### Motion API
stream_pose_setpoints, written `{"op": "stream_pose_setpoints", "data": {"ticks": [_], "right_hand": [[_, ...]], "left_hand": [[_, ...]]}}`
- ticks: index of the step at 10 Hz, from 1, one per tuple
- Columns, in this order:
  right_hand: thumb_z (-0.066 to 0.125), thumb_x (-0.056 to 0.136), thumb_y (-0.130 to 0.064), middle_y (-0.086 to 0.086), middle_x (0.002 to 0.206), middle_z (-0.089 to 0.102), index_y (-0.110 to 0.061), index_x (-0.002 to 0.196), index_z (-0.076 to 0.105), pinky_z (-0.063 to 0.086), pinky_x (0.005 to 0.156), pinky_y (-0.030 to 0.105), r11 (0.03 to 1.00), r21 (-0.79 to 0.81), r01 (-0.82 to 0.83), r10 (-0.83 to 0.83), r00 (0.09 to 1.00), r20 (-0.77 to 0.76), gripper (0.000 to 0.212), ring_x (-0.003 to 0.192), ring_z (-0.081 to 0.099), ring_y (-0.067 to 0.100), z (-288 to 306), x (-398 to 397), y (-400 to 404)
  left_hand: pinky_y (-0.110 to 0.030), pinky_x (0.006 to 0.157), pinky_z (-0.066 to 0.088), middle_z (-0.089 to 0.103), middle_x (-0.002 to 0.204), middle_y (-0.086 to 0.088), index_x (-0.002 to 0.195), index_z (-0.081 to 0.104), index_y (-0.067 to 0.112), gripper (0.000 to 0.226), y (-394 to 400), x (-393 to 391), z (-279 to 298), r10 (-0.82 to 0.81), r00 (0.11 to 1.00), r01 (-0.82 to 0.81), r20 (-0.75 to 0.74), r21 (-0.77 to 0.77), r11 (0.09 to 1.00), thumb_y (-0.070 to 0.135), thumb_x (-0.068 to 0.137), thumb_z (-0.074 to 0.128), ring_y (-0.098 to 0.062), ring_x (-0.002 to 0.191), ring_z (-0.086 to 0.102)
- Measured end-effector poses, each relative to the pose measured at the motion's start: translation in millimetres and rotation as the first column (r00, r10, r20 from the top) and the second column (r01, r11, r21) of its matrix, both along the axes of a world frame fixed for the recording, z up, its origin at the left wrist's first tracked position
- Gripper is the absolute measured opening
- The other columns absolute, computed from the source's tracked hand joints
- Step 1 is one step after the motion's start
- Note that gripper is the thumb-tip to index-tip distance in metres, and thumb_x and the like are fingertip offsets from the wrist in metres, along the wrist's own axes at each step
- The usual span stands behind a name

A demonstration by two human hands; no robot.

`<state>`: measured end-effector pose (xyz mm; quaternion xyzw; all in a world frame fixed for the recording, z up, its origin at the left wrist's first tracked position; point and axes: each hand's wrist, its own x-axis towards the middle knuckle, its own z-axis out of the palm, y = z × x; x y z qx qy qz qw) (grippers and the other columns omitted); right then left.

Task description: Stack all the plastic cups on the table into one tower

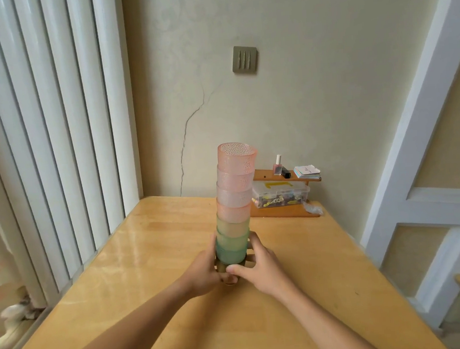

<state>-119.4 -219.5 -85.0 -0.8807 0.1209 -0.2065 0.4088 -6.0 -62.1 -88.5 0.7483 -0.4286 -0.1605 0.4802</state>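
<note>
Both forearms are bare from the frame's lower edge to the wrists, with no sleeve reaching into view. The left hand (203, 272) and right hand (261, 268) are bare too (short, unpainted nails where visible); fingers are slender.

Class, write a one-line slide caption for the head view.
Both hands, left and right, grip the base of a nested plastic cup tower on the wooden table.

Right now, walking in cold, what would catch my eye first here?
A tall tower of nested plastic cups, pink at the top shading to green below, stands mid-table and leans slightly. The left hand and right hand wrap its base from either side on the wooden table. Behind it, a long crack runs down the wall under a light switch.
</note>
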Motion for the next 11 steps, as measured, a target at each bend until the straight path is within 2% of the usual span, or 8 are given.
{"op": "stream_pose_setpoints", "data": {"ticks": [1,3,4,5,6,7,9,11], "right_hand": [[0.084,0.067,-0.047,-0.017,0.125,0.069,-0.04,0.133,0.043,0.058,0.083,0.019,1.0,0.009,0.001,-0.001,1.0,-0.015,0.078,0.103,0.074,0.002,2,25,-15],[0.085,0.067,-0.044,-0.019,0.125,0.068,-0.045,0.134,0.042,0.061,0.091,0.032,0.999,0.027,-0.023,0.023,1.0,-0.018,0.08,0.104,0.074,0.007,8,77,-43],[0.086,0.067,-0.043,-0.017,0.126,0.069,-0.051,0.134,0.041,0.061,0.093,0.038,0.999,0.04,-0.024,0.024,1.0,-0.012,0.081,0.105,0.074,0.008,3,94,-53],[0.086,0.066,-0.044,-0.02,0.123,0.069,-0.055,0.128,0.041,0.061,0.092,0.033,0.998,0.048,-0.033,0.033,0.999,-0.002,0.077,0.105,0.073,0.006,-4,105,-60],[0.085,0.067,-0.046,-0.022,0.122,0.067,-0.053,0.131,0.041,0.059,0.089,0.026,0.999,0.043,-0.029,0.028,1.0,0.014,0.078,0.106,0.072,0.003,-10,110,-61],[0.084,0.067,-0.047,-0.019,0.124,0.067,-0.049,0.135,0.04,0.06,0.09,0.028,0.997,0.063,-0.034,0.033,0.999,0.017,0.081,0.107,0.071,0.006,-14,113,-62],[0.085,0.07,-0.045,-0.018,0.129,0.065,-0.048,0.141,0.037,0.06,0.094,0.029,0.995,0.092,-0.025,0.024,1.0,0.017,0.086,0.11,0.071,0.008,-17,111,-61],[0.085,0.078,-0.036,-0.007,0.135,0.062,-0.036,0.15,0.034,0.059,0.099,0.033,0.977,0.202,-0.067,0.073,0.997,-0.022,0.087,0.116,0.069,0.013,-20,102,-57]], "left_hand": [[-0.049,0.093,0.064,0.079,0.123,-0.004,0.147,0.027,0.036,0.096,-15,22,4,0.017,1.0,-0.017,0.021,0.005,1.0,0.004,0.078,0.087,-0.035,0.113,0.076],[-0.049,0.098,0.063,0.074,0.131,-0.01,0.159,0.021,0.02,0.102,-44,63,13,0.037,0.999,-0.037,0.018,0.013,0.999,-0.001,0.082,0.084,-0.035,0.12,0.072],[-0.042,0.093,0.066,0.072,0.133,-0.009,0.159,0.02,0.022,0.104,-55,77,10,0.045,0.999,-0.045,-0.016,-0.003,0.999,-0.003,0.081,0.084,-0.028,0.115,0.073],[-0.029,0.084,0.066,0.073,0.132,-0.006,0.158,0.02,0.024,0.105,-61,89,4,0.04,0.999,-0.041,-0.036,-0.004,0.999,-0.003,0.08,0.084,-0.013,0.1,0.072],[-0.036,0.094,0.064,0.072,0.135,-0.004,0.157,0.021,0.024,0.106,-61,97,-4,0.057,0.998,-0.057,-0.021,-0.008,0.998,0.001,0.078,0.088,-0.017,0.106,0.07],[-0.044,0.106,0.058,0.072,0.137,-0.002,0.154,0.026,0.019,0.1,-61,99,-9,0.056,0.998,-0.056,0.021,0.011,0.998,0.009,0.078,0.091,-0.022,0.118,0.071],[-0.044,0.112,0.053,0.069,0.14,-0.003,0.148,0.036,0.01,0.087,-62,100,-15,0.091,0.995,-0.092,0.042,0.043,0.995,0.012,0.082,0.091,-0.025,0.132,0.066],[-0.042,0.115,0.047,0.057,0.15,-0.015,0.16,0.024,0.004,0.106,-64,83,-15,0.196,0.977,-0.206,0.089,0.122,0.971,0.004,0.077,0.09,-0.032,0.14,0.054]]}}
